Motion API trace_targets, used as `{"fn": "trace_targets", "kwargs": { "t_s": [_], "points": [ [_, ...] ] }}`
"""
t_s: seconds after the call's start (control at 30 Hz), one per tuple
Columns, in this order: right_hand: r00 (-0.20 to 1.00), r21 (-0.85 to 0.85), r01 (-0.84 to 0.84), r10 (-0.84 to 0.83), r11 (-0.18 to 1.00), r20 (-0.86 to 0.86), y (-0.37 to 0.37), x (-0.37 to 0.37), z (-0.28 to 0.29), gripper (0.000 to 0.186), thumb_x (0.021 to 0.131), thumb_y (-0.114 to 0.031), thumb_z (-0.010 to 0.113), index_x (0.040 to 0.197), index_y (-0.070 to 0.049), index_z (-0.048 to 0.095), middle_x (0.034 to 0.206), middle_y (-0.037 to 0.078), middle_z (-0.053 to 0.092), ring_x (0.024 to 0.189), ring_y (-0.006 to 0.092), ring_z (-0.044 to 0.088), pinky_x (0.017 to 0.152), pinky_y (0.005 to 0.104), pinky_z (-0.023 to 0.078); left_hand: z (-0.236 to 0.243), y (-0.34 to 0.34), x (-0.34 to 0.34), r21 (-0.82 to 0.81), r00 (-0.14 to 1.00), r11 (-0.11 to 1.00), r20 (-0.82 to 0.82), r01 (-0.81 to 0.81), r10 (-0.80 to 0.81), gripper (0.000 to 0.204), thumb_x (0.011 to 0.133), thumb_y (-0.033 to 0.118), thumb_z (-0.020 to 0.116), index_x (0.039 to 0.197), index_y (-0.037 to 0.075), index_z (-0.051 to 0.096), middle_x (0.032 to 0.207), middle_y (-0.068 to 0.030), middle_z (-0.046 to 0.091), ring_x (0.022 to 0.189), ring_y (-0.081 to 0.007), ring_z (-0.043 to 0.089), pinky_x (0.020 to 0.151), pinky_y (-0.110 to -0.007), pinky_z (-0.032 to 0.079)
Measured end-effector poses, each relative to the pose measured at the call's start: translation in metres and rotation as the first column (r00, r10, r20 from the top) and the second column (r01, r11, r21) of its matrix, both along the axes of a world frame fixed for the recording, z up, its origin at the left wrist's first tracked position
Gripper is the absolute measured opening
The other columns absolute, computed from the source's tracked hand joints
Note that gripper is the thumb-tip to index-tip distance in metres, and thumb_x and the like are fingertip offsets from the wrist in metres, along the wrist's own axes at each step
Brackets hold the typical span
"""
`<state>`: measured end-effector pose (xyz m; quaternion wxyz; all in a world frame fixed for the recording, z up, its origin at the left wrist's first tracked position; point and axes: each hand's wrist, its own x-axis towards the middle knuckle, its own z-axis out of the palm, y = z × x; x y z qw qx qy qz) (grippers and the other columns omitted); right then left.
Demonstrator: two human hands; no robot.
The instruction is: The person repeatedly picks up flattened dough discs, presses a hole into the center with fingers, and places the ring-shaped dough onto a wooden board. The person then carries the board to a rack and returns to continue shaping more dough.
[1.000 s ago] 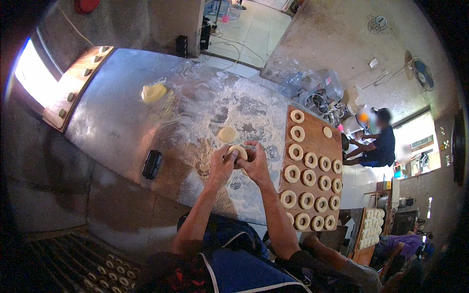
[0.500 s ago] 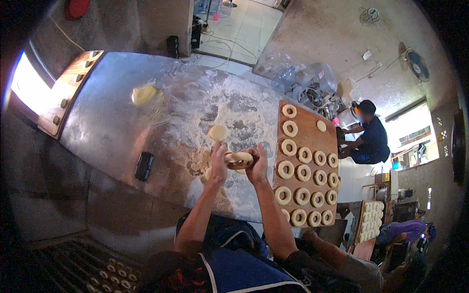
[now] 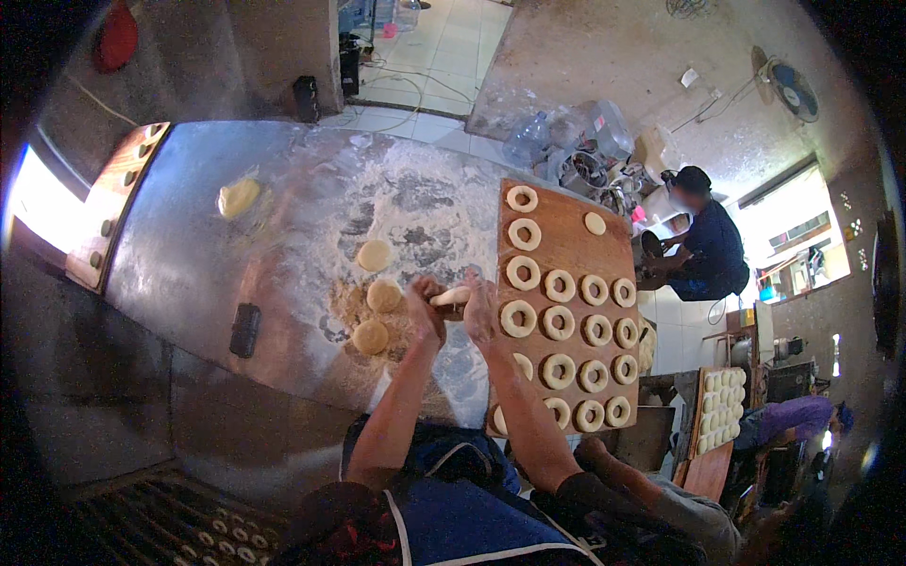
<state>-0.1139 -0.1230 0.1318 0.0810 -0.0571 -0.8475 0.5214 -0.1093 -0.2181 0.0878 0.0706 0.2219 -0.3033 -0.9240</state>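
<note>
A ring of pale dough [image 3: 451,296] is held up over the floured table, tilted so its hole hardly shows. My left hand [image 3: 427,307] grips its left side and my right hand [image 3: 480,309] its right side, fingers of both closed about it. Just left of my left hand lie three dough rounds [image 3: 384,296], flat and without holes. Close by my right forearm, a wooden board [image 3: 578,253] carries rows of dough rings [image 3: 558,322]. One dough disc without a hole [image 3: 595,224] rests near the board's far right corner. My right forearm hides part of the board's near left side.
A larger dough lump [image 3: 239,198] and a dark oblong object [image 3: 245,330] are on the metal table [image 3: 203,274]. Another board [image 3: 113,209] spans its left end. A person in dark clothes [image 3: 713,245] squats beyond the ring board; a purple-shirted person [image 3: 797,418] is farther right.
The view has turned, shifting the table leftward. My hands have carried the dough ring right, nearer the board, and the ring is tilted differently. Dough rounds formerly behind my left hand now show.
</note>
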Motion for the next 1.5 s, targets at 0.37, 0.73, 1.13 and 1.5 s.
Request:
{"fn": "trace_targets", "kwargs": {
  "t_s": [0.37, 0.73, 1.13, 1.5],
  "points": [
    [0.977, -0.2, -0.157, 0.182, 0.967, 0.112, 0.082, -0.01, -0.035, 0.05, 0.104, -0.042, 0.039, 0.12, 0.003, 0.054, 0.104, 0.016, 0.058, 0.085, 0.0206, 0.057, 0.078, 0.0388, 0.047, 0.016, 0.061, -0.018, -0.635, 0.993, 0.771, -0.063, 0.038, -0.1, 0.04, 0.098, 0.037, 0.042, 0.077, 0.005, 0.05, 0.07, -0.0012, 0.048, 0.066, -0.0119, 0.043, 0.063, -0.034, 0.04],
    [0.96, -0.477, -0.141, 0.237, 0.867, 0.148, 0.186, -0.037, -0.005, 0.057, 0.102, -0.04, 0.046, 0.063, 0.0, 0.049, 0.06, 0.003, 0.044, 0.057, 0.0141, 0.039, 0.053, 0.0382, 0.036, 0.036, 0.162, -0.054, -0.489, 0.964, 0.83, 0.134, 0.267, -0.231, 0.032, 0.099, 0.037, 0.048, 0.102, 0.007, 0.058, 0.087, -0.0029, 0.056, 0.079, -0.0191, 0.056, 0.075, -0.036, 0.047],
    [0.978, -0.198, -0.203, 0.187, 0.959, -0.097, 0.283, -0.114, 0.043, 0.026, 0.083, -0.024, 0.069, 0.084, 0.001, 0.063, 0.072, 0.004, 0.061, 0.067, 0.0123, 0.054, 0.063, 0.0326, 0.046, 0.017, 0.223, -0.171, -0.731, 0.942, 0.661, -0.077, 0.169, -0.327, 0.034, 0.102, 0.034, 0.041, 0.092, 0.006, 0.058, 0.082, -0.0059, 0.058, 0.075, -0.0199, 0.056, 0.071, -0.036, 0.047],
    [0.957, 0.679, 0.225, -0.03, 0.699, -0.287, 0.349, -0.189, -0.043, 0.072, 0.084, -0.028, 0.07, 0.136, 0.01, 0.039, 0.127, 0.028, 0.055, 0.12, 0.0406, 0.053, 0.099, 0.0451, 0.046, 0.018, 0.221, -0.217, -0.836, 0.83, -0.541, 0.236, -0.091, -0.505, 0.032, 0.088, 0.041, 0.065, 0.096, 0.01, 0.071, 0.1, -0.0126, 0.066, 0.103, -0.0347, 0.057, 0.092, -0.054, 0.035]
  ]
}}
